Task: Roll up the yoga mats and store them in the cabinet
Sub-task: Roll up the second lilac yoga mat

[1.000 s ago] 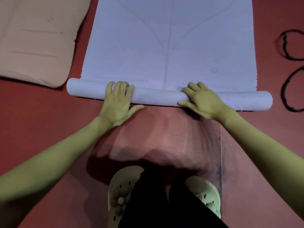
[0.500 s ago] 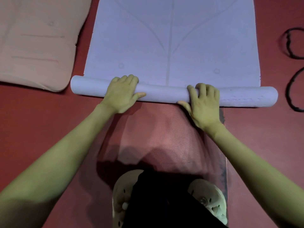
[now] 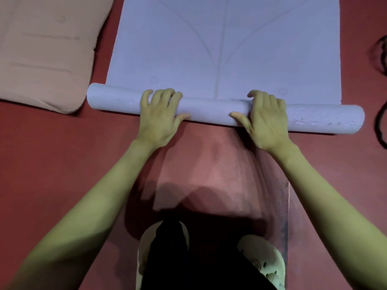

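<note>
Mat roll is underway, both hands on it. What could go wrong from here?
The roll looks skewed: its left end sticks out past the flat mat's edge, so it may telescope. Both hands, left hand and right hand, sit near the middle, so the ends may loosen.

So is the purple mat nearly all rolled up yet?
Not yet. A thin roll is done at the near end. The left hand and right hand are curled over it. Most of the purple mat lies flat beyond, and no cabinet is in view.
</note>
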Action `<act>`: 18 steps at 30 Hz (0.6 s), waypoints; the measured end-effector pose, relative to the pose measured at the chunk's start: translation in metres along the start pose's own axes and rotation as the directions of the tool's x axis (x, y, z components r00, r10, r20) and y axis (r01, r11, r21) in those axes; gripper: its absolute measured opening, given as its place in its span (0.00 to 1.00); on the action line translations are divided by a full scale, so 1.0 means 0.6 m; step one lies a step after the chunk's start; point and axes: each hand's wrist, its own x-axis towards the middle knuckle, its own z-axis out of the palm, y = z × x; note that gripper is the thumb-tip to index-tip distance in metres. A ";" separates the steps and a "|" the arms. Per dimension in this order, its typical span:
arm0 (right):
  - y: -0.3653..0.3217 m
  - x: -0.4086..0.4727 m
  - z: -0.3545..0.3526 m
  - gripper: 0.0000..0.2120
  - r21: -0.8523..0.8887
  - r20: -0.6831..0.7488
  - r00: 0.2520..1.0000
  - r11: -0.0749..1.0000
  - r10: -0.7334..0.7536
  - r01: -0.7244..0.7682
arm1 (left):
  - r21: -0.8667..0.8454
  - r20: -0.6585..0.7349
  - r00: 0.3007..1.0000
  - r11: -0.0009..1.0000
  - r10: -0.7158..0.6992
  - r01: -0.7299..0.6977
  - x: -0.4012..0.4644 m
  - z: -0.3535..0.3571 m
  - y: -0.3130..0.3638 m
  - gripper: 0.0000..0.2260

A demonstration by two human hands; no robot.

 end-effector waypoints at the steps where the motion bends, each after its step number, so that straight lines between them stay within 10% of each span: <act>1: -0.007 -0.005 0.002 0.30 0.006 -0.031 0.999 0.999 0.039 -0.039 | -0.002 0.007 1.000 1.000 0.010 -0.010 0.007 -0.002 -0.002 0.22; 18: 0.012 0.037 0.010 0.33 -0.073 0.013 1.000 0.997 0.009 -0.008 | 0.009 -0.066 0.998 1.000 0.022 -0.022 0.044 0.017 -0.005 0.24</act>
